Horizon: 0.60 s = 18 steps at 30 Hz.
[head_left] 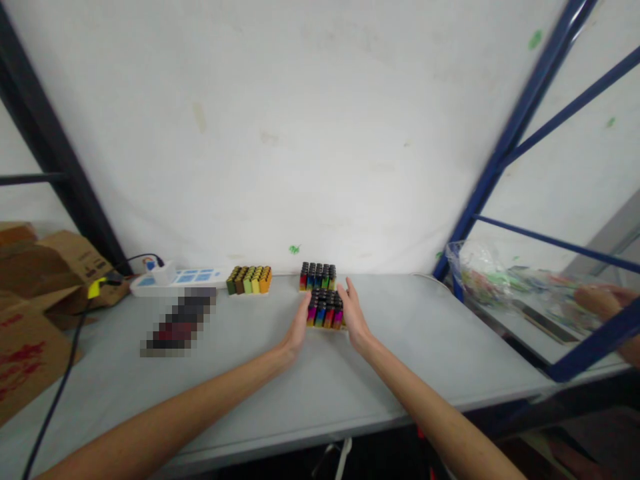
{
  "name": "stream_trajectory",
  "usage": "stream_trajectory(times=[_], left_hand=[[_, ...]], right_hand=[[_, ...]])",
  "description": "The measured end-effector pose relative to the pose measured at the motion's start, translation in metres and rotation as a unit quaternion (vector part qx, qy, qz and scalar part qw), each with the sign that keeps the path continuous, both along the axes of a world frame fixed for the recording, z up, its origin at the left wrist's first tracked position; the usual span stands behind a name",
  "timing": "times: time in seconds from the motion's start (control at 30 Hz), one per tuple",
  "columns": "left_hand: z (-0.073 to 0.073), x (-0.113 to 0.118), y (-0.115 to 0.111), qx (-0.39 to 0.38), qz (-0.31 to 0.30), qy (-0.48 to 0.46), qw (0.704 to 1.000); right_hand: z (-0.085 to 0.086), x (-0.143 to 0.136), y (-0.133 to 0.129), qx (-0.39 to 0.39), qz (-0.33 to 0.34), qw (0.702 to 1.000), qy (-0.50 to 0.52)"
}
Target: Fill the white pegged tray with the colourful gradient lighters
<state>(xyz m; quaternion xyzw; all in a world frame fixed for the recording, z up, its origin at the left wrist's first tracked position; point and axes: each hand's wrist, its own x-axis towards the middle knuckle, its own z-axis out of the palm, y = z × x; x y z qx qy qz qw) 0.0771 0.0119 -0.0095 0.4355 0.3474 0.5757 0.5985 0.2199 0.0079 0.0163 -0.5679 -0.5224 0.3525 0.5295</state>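
Note:
A block of lighters (325, 312) with black tops and rainbow-coloured bodies stands upright in rows on the table, on a thin pale base. My left hand (299, 325) lies along its left side. Against the right side rests my right hand (354, 317), its fingers stretched forward and partly spread. The block is held between the two hands. Just behind it, near the wall, stands a second block of similar lighters (319, 276). Farther left is a group of lighters in green, brown, yellow and orange (249, 280). My left fingertips are partly hidden by the block.
A white power strip (176, 283) lies by the wall, with a blurred-out object (181, 323) before it. Cardboard boxes (35, 340) and a black cable (70, 363) occupy the left. Beyond the blue frame (493, 173) are plastic bags (505, 277) and another person's hand (607, 303).

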Motion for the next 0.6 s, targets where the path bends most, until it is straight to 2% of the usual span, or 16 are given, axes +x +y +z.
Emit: stream_trajectory(times=[0.07, 0.13, 0.23, 0.3, 0.37, 0.43, 0.6], left_hand=[[0.001, 0.000, 0.004, -0.002, -0.012, -0.009, 1.000], [0.004, -0.004, 0.009, -0.004, -0.014, 0.000, 1.000], [0.008, -0.012, 0.016, -0.007, 0.020, 0.023, 1.000], [0.008, -0.018, 0.021, -0.006, 0.037, 0.037, 0.999], [0.006, -0.025, 0.025, -0.009, 0.052, 0.055, 0.997], [0.004, -0.031, 0.028, -0.014, 0.063, 0.065, 0.996], [0.001, -0.037, 0.031, -0.018, 0.072, 0.071, 0.995]], right_hand=[[0.011, 0.010, -0.003, 0.027, 0.005, 0.997, -0.076], [0.026, 0.018, -0.009, 0.092, 0.028, 0.975, -0.200], [0.046, 0.020, -0.015, 0.173, 0.082, 0.899, -0.394], [0.052, 0.016, -0.014, 0.184, 0.116, 0.849, -0.482], [0.053, 0.011, -0.008, 0.171, 0.151, 0.812, -0.537], [0.050, 0.007, -0.002, 0.154, 0.179, 0.791, -0.564], [0.044, 0.006, 0.005, 0.162, 0.176, 0.781, -0.577]])
